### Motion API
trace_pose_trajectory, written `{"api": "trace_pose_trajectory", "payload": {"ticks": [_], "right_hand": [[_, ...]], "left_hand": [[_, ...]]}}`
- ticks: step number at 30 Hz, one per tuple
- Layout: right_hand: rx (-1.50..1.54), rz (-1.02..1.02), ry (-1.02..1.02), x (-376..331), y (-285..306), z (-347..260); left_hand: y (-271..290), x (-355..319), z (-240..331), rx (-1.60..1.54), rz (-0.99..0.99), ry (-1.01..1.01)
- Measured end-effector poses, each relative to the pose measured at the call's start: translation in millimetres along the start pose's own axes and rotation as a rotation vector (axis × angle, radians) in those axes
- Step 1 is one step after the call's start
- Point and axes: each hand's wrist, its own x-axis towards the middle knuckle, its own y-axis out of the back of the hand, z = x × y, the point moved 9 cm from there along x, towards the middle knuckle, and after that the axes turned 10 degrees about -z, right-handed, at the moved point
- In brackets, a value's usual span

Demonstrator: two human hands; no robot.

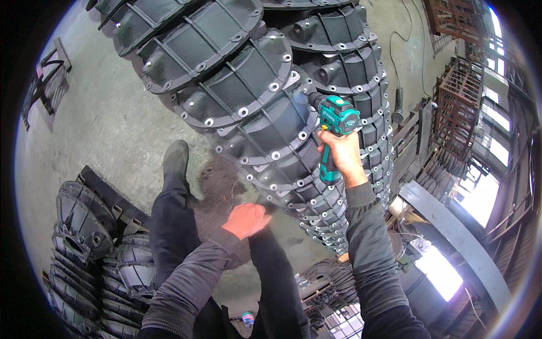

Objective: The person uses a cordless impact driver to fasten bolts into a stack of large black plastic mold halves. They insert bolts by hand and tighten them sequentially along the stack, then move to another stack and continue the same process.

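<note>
Green and black, the drill [337, 120] is in your right hand [344, 152]. That hand is wrapped around the grip, below the fat top part. The nose of the drill points to the left, at the black metal parts [271, 121] piled in front of you. You cannot tell from here if the tip touches them. The parts have ribs on their sides, and their rims have lots of holes with shiny edges.

Your left hand [247, 220] is lower down, near the bottom of the pile and well apart from the drill. Its fingers look curled, but the tips are hidden, so you cannot tell if it is closed all the way or has something in it.

Your shoe [176, 161] is on the grey floor [130, 118], next to a dark patch [217, 186]. More dark parts [84, 226] are piled at the lower left. Over to the right, you have rusty brown racks [458, 101] and a big, curved grey beam [460, 234].
</note>
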Motion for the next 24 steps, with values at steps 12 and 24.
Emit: {"api": "trace_pose_trajectory", "payload": {"ticks": [12, 24], "right_hand": [[-0.027, 0.058, -0.035, -8.4, -8.9, -29.8], [-0.075, -0.097, -0.218, 16.4, 13.1, -47.6]], "left_hand": [[37.3, -4.3, 3.9, -0.106, 0.067, -0.061], [62.1, -5.1, 6.7, -0.177, -0.052, -0.010]]}}
